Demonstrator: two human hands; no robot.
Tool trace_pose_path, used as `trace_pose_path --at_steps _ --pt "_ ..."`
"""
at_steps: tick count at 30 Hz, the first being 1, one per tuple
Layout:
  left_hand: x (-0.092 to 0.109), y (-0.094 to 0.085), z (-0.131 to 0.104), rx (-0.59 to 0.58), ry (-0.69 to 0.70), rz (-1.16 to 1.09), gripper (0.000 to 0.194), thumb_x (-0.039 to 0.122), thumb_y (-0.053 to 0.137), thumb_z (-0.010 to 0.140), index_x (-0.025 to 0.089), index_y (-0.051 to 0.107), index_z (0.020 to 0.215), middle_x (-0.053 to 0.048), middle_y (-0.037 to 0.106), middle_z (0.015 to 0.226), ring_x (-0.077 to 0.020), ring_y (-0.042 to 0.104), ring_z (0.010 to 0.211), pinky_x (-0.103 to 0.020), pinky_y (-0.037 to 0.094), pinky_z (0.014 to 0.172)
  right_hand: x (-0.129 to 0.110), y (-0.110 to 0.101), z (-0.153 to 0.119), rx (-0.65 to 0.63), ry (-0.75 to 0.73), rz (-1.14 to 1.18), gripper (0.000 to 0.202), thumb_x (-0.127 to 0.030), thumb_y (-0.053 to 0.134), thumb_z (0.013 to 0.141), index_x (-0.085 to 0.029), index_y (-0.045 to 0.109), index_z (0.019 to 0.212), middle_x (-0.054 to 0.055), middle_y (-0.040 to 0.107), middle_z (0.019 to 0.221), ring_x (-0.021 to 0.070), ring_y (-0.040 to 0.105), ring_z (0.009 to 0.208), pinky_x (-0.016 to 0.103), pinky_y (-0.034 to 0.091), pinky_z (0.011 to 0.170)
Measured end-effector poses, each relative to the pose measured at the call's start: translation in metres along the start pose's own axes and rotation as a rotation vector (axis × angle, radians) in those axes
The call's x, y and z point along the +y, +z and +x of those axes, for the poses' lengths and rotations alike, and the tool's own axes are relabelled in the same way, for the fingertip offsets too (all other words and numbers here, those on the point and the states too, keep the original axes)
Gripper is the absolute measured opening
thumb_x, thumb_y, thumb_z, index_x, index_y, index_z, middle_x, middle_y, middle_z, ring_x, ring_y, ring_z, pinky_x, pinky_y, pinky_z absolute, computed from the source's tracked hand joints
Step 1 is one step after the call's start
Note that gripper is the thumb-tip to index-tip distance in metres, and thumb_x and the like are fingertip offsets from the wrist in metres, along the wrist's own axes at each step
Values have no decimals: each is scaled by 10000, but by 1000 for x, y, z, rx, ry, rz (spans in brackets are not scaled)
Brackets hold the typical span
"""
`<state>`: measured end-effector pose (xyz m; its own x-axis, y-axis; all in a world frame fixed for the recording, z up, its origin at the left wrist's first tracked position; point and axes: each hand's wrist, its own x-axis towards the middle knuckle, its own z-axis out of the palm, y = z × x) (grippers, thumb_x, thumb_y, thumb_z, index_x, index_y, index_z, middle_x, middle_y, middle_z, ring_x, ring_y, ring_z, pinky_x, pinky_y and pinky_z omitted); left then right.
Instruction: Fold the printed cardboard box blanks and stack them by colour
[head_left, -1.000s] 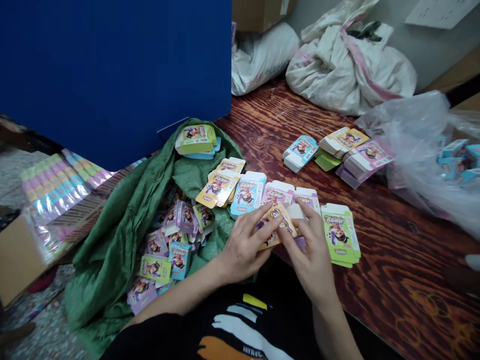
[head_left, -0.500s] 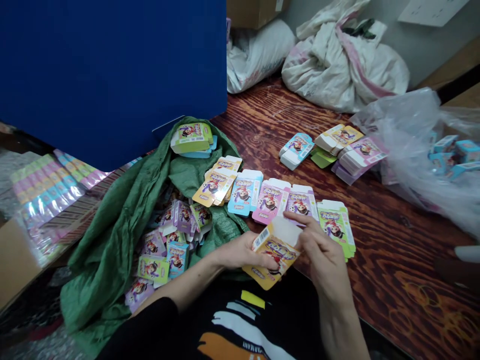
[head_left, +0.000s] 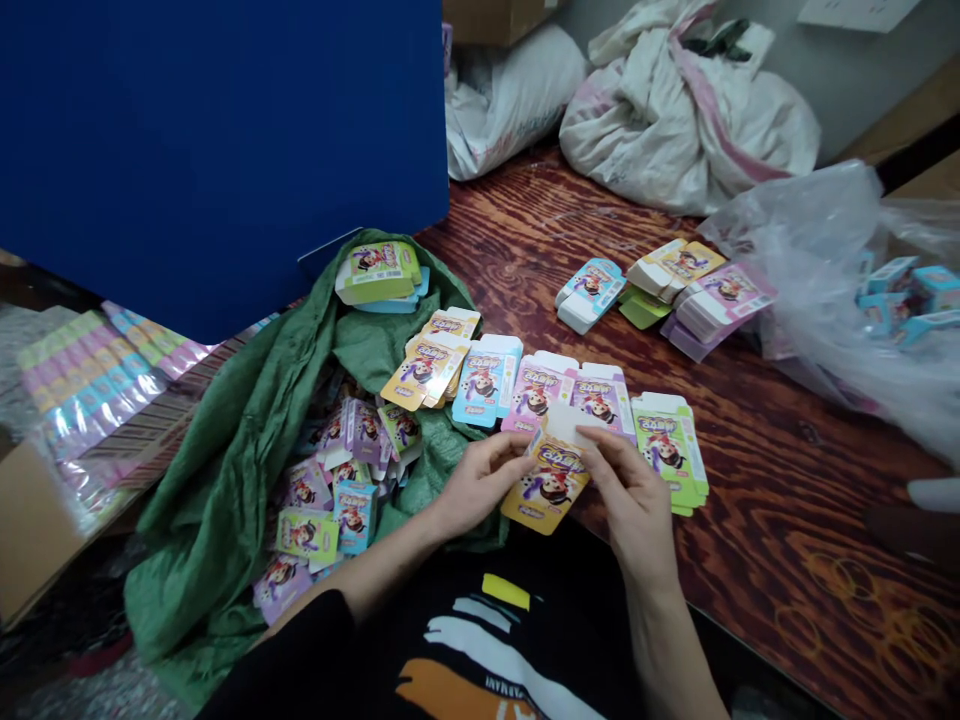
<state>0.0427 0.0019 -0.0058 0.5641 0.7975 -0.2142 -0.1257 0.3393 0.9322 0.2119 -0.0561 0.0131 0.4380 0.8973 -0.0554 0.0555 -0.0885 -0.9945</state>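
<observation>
Between my two hands, above the table's front edge, is a small yellow card box [head_left: 551, 478] with a white top flap standing up. My left hand [head_left: 484, 478] pinches its left side, thumb on the printed face. My right hand [head_left: 626, 485] grips the upper right edge near the flap. Just behind lie flat boxes in a row: yellow ones [head_left: 429, 368], a blue stack [head_left: 487, 380], pink [head_left: 536, 385], purple [head_left: 604, 400] and, on the right, green [head_left: 667, 445]. To the left, a green sack [head_left: 225, 450] holds many made-up boxes [head_left: 356, 515].
More stacked boxes lie farther back on the wooden table [head_left: 510, 240], beside a clear plastic bag [head_left: 795, 250] with blue boxes. White sacks [head_left: 690, 120] stand behind. A blue panel [head_left: 225, 150] blocks the back left. Rubber bands [head_left: 847, 590] lie at the right front.
The yellow box has turned from a tilted, opened-out pose to show its front face more squarely. My left thumb has moved from its face toward its upper left side.
</observation>
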Motion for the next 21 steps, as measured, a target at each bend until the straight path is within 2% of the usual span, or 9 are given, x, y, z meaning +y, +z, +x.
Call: trace_pose_path --at_steps 4,6,8,11,12,14,16,17,21 --pt "3 -3 -7 -22 204 174 521 357 661 946 183 567 1428 -126 733 1202 -227 712 1044 -352 577 937 4 0 0 120 0 94 292 -397 835 786 -245 690 988 26 756 918 188 714 851 279 575 729" --pt "6 -7 -9 -40 334 349 461 290 620 968 213 588 1422 -118 723 1247 -225 698 1078 -363 562 968 5 -2 1 112 -9 71 248 -390 844 772 -235 706 907 17 740 853 172 695 799 259 564 703" --pt "10 -13 -10 -74 378 474 398 259 600 979 236 628 1375 -98 721 1256 -217 688 1077 -360 551 975 5 -5 1 40 -15 20 213 -406 824 785 -222 721 806 11 715 761 159 658 706 248 542 639" --pt "16 -19 -9 -136 272 478 345 257 620 966 234 648 1309 -79 722 1224 -205 689 1029 -339 560 927 3 -7 0 -70 -11 -38 279 -431 800 800 -210 683 676 1 657 643 146 592 588 242 497 539" --pt "18 -20 -9 -152 219 453 332 261 638 952 224 649 1282 -76 725 1192 -202 690 1006 -330 563 902 2 -7 -1 -75 -9 -36 272 -435 796 806 -213 683 697 0 660 650 147 593 585 242 496 532" --pt "21 -19 -7 -175 136 384 324 271 673 924 207 635 1239 -67 721 1116 -192 690 951 -312 565 849 0 -7 -1 -54 6 4 223 -432 775 837 -238 722 935 -3 700 733 156 631 634 247 527 567" --pt "22 -16 -6 -180 96 306 346 273 685 910 207 596 1238 -64 704 1104 -176 689 907 -295 558 806 -3 -8 0 -56 14 36 373 -420 751 873 -275 677 1209 -3 728 821 164 668 707 257 558 624" --pt "22 -14 -5 -178 85 267 368 267 686 908 211 569 1252 -66 696 1113 -169 691 892 -288 553 792 -5 -10 1 -83 10 25 393 -417 738 888 -282 668 1250 2 733 845 165 675 729 259 562 640" --pt "22 -10 -3 -188 58 190 457 222 671 911 228 465 1319 -76 680 1144 -158 706 868 -280 541 781 -13 -17 5 -230 -108 -90 230 -456 717 901 -240 781 945 57 756 916 203 705 846 294 583 730"
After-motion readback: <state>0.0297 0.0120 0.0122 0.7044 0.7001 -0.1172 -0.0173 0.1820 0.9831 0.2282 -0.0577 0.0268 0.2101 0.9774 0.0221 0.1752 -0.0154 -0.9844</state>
